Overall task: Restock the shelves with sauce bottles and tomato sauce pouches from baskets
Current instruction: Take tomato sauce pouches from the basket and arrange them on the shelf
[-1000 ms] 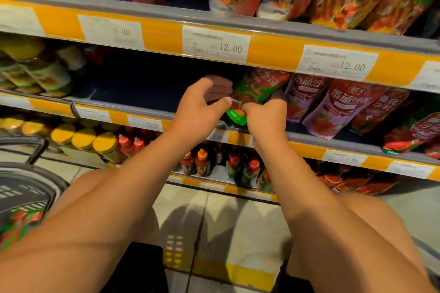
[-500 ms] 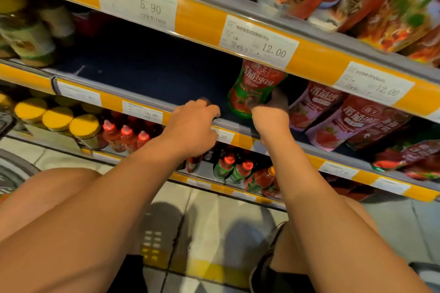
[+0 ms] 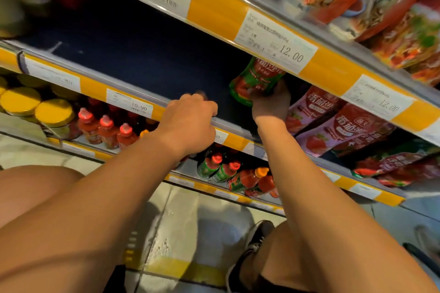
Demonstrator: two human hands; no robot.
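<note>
Middle shelf (image 3: 133, 93): left stretch bare; one pouch (image 3: 256, 79) upright near its front edge, right hand (image 3: 271, 102) on it; further pouches (image 3: 333, 126) lying to the right. Left hand (image 3: 188, 121) on the front edge. Shelf below: jars (image 3: 38, 109) at left, bottles (image 3: 107, 128) to their right.

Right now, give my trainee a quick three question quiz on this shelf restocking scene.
1. True or false: the right hand grips a green and red tomato sauce pouch.
2. Where does the left hand rest? A) on the shelf's front edge B) on a jar lid C) in a basket
3. Fill in: the price tag directly above the held pouch reads ____.

Key: 1 true; 2 A; 3 12.00
</note>
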